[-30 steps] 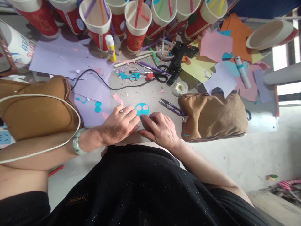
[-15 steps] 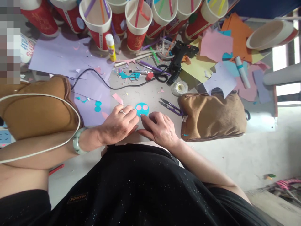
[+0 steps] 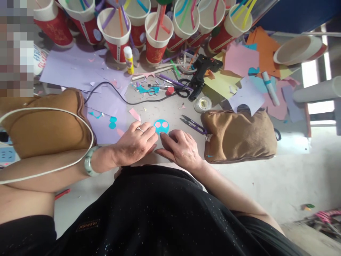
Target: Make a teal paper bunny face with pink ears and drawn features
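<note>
A blue paper disc [image 3: 165, 128] with two pink paper circles [image 3: 158, 124] lies flat on the table between my hands. A small pale bit shows near its lower edge, partly hidden by a fingertip. My left hand [image 3: 137, 141], with a ring and a bracelet at the wrist, rests at the disc's left side. Its fingers are bent and close together, and what is under them is hidden. My right hand [image 3: 181, 148] lies at the lower right, its index fingertip touching the disc's lower edge, thumb apart. Purple-handled thread snips [image 3: 194, 125] lie to the right.
Paper cups [image 3: 157, 39] with straws line the back. A glue stick [image 3: 129, 60], a black glue gun [image 3: 204, 71], scissors [image 3: 183, 89] and a clear tape roll [image 3: 204, 104] lie among paper scraps. Brown pouches [image 3: 241, 137] flank the work spot; a white cable [image 3: 53, 109] crosses my left forearm.
The whole view has shifted slightly, with the cups and tools now lower in the picture. My hands and the disc keep nearly the same places relative to each other.
</note>
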Available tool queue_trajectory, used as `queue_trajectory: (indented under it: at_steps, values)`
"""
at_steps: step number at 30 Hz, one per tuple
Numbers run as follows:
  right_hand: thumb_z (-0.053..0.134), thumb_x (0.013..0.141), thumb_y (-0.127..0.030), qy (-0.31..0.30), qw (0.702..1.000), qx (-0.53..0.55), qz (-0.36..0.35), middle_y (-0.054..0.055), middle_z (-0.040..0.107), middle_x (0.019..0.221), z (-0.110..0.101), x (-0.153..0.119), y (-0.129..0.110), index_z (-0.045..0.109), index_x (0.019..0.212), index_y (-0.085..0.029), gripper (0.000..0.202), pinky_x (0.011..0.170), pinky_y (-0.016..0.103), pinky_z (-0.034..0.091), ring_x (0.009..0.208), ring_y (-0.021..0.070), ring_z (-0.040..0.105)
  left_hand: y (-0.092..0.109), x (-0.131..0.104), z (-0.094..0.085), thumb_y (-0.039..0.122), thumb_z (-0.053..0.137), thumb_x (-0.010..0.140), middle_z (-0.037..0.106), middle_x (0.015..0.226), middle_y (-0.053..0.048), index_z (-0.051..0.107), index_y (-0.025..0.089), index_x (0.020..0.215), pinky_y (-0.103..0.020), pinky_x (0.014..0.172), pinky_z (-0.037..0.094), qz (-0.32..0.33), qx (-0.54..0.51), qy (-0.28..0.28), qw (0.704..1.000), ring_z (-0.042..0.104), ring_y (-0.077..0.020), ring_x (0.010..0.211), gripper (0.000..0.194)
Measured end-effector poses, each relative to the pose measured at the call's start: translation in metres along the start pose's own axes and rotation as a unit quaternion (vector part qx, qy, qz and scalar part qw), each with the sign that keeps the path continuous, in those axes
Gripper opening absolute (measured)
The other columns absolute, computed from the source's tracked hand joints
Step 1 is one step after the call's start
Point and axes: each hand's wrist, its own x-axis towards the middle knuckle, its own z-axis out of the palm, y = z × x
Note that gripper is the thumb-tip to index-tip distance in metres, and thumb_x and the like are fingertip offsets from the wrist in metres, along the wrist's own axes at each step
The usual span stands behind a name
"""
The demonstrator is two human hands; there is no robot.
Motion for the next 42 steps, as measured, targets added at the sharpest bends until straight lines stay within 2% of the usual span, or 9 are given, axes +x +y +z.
queue_trajectory:
  at_steps: [6, 10, 16, 21, 27, 33, 39, 42]
  values:
    - [0.036, 0.101, -0.073, 0.009, 1.0, -0.007, -0.014, 0.008, 0.063, 0.096, -0.0017, 0.0019, 0.0005, 0.071, 0.123, -0.019, 0.068, 0.074, 0.032, 0.04, 0.082, 0.0195, 0.051, -0.0007, 0.0005, -0.0008, 0.024, 0.056, 0.099, 0.077, 0.101, -0.011, 0.071, 0.013, 0.092, -0.04, 0.084, 0.047, 0.002, 0.006, -0.001, 1.0, 0.068, -0.0253, 0.101, 0.019]
    - [0.038, 0.102, -0.07, 0.019, 1.0, -0.006, -0.019, 0.007, 0.062, 0.096, -0.0009, 0.0016, 0.001, 0.07, 0.126, -0.02, 0.064, 0.074, 0.032, 0.039, 0.082, 0.019, 0.051, -0.0012, 0.0, -0.0002, 0.023, 0.054, 0.1, 0.077, 0.1, -0.01, 0.071, 0.014, 0.091, -0.04, 0.083, 0.046, 0.004, 0.004, 0.0, 1.0, 0.068, -0.0258, 0.1, 0.021]
    - [0.039, 0.103, -0.068, -0.013, 1.0, 0.006, -0.003, 0.007, 0.06, 0.097, 0.0008, 0.0011, 0.0013, 0.069, 0.129, -0.023, 0.06, 0.073, 0.033, 0.038, 0.084, 0.0193, 0.05, -0.001, -0.001, 0.0005, 0.024, 0.055, 0.1, 0.077, 0.102, -0.011, 0.071, 0.015, 0.092, -0.041, 0.084, 0.047, 0.001, 0.0, -0.004, 1.0, 0.068, -0.0259, 0.1, 0.02]
    - [0.035, 0.101, -0.073, 0.0, 1.0, 0.002, -0.009, 0.008, 0.06, 0.096, -0.0002, 0.002, 0.001, 0.071, 0.124, -0.022, 0.066, 0.073, 0.033, 0.039, 0.083, 0.0195, 0.05, -0.0005, -0.0003, 0.0004, 0.023, 0.056, 0.099, 0.077, 0.101, -0.011, 0.071, 0.014, 0.09, -0.04, 0.084, 0.047, 0.001, 0.001, -0.001, 1.0, 0.067, -0.0256, 0.1, 0.019]
    - [0.037, 0.099, -0.075, -0.017, 1.0, 0.011, -0.005, 0.008, 0.061, 0.097, -0.0013, 0.0022, 0.0019, 0.071, 0.124, -0.022, 0.068, 0.073, 0.033, 0.039, 0.082, 0.019, 0.049, -0.0003, 0.0, 0.0009, 0.021, 0.057, 0.098, 0.076, 0.102, -0.012, 0.072, 0.015, 0.093, -0.041, 0.084, 0.046, -0.008, -0.02, 0.002, 1.0, 0.066, -0.0271, 0.103, 0.017]
    - [0.041, 0.101, -0.071, 0.018, 1.0, 0.011, -0.013, 0.008, 0.064, 0.098, -0.0013, 0.0008, 0.0023, 0.069, 0.12, -0.018, 0.063, 0.076, 0.031, 0.042, 0.085, 0.019, 0.054, -0.0014, 0.0006, -0.0002, 0.021, 0.053, 0.1, 0.077, 0.097, -0.01, 0.071, 0.014, 0.089, -0.039, 0.082, 0.046, 0.0, -0.001, 0.004, 1.0, 0.067, -0.0249, 0.099, 0.022]
    - [0.044, 0.099, -0.072, -0.001, 1.0, 0.022, -0.006, 0.009, 0.062, 0.099, 0.001, -0.0014, 0.0026, 0.069, 0.125, -0.018, 0.064, 0.076, 0.034, 0.042, 0.086, 0.0206, 0.053, -0.0016, 0.0009, -0.0002, 0.021, 0.053, 0.101, 0.074, 0.091, -0.007, 0.071, 0.016, 0.092, -0.04, 0.081, 0.044, -0.007, -0.007, -0.01, 1.0, 0.066, -0.024, 0.094, 0.021]
    - [0.042, 0.099, -0.073, -0.008, 1.0, 0.018, -0.001, 0.009, 0.062, 0.099, 0.0007, -0.0012, 0.0022, 0.069, 0.127, -0.018, 0.067, 0.077, 0.034, 0.043, 0.086, 0.021, 0.053, -0.001, 0.0006, 0.0006, 0.019, 0.053, 0.101, 0.073, 0.091, -0.006, 0.072, 0.016, 0.1, -0.04, 0.081, 0.044, -0.003, -0.001, -0.012, 1.0, 0.066, -0.0235, 0.093, 0.019]
